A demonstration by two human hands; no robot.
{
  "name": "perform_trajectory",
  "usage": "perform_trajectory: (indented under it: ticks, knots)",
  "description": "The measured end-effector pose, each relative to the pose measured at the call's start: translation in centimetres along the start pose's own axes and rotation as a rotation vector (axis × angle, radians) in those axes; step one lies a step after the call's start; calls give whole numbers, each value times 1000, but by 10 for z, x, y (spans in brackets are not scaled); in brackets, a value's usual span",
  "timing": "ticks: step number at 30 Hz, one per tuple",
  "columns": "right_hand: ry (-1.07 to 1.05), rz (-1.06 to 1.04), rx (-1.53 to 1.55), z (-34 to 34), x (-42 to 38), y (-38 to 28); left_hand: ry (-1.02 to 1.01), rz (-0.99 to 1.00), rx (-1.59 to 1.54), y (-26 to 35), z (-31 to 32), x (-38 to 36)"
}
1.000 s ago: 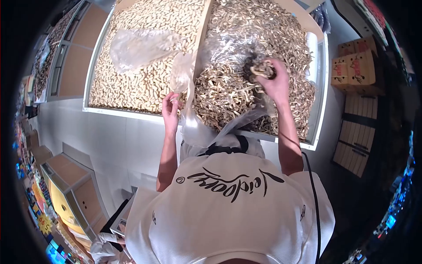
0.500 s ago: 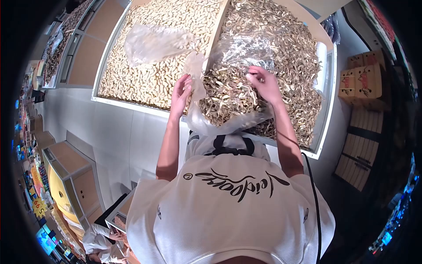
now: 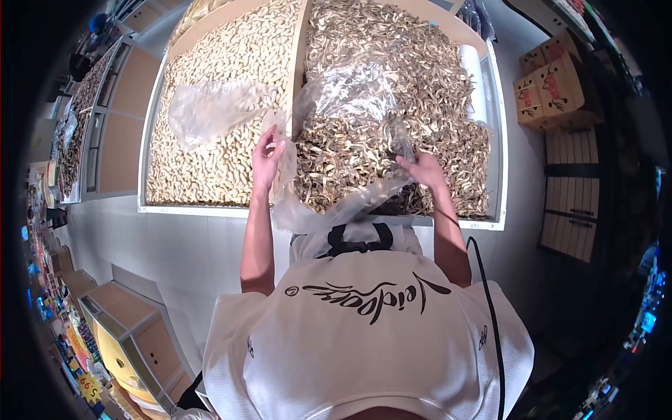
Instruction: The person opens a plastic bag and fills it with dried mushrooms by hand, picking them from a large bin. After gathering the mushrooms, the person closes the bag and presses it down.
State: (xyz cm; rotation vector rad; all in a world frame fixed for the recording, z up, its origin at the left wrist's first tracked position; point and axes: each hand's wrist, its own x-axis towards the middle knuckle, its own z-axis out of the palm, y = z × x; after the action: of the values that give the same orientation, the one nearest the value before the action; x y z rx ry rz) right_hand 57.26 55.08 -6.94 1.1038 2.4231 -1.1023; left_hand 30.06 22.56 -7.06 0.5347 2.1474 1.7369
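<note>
A large clear plastic bag (image 3: 336, 211) lies spread with its mouth open over dried brown mushroom-like strips (image 3: 448, 105), and some strips lie inside it. My left hand (image 3: 266, 166) is at the bag's left edge, fingers curled and pinching the film. On the opposite edge, my right hand (image 3: 427, 172) grips the raised film between thumb and fingers. Shiny film at the bag's far part covers more strips. Left of the wooden divider (image 3: 299, 56), a second plastic bag (image 3: 217, 112) rests flat on unshelled peanuts (image 3: 203, 175).
A white-rimmed display bin (image 3: 210, 211) holds both heaps. A white roll (image 3: 473, 84) stands along its right wall. Cardboard boxes (image 3: 549, 98) are stacked to the right, above slatted cabinets (image 3: 570, 217). A black cable (image 3: 493, 315) runs down beside my right arm.
My right hand has come down toward me and now grips the bag's right edge, drawing it up. The left hand stays at the left edge. The view has shifted, moving the bin leftward.
</note>
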Motion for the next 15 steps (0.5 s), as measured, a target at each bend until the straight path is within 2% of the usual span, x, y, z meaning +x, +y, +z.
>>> perform_trajectory:
  ticks: [4, 6, 7, 11, 15]
  knots:
    - [281, -117, 74, 18, -1, 6, -22, 43, 9, -14, 4, 11]
    - [281, -53, 84, 9, -7, -5, -16, 40, -108, -8, 10, 11]
    - [321, -51, 80, 8, -8, -5, 21, -102, -153, -5, 12, 5]
    - [454, -113, 256, -1, -27, -21, 186, 37, -388, 28, 23, -3]
    - [514, -153, 210, -22, -60, -59, 201, 91, -360, 38, 10, -13]
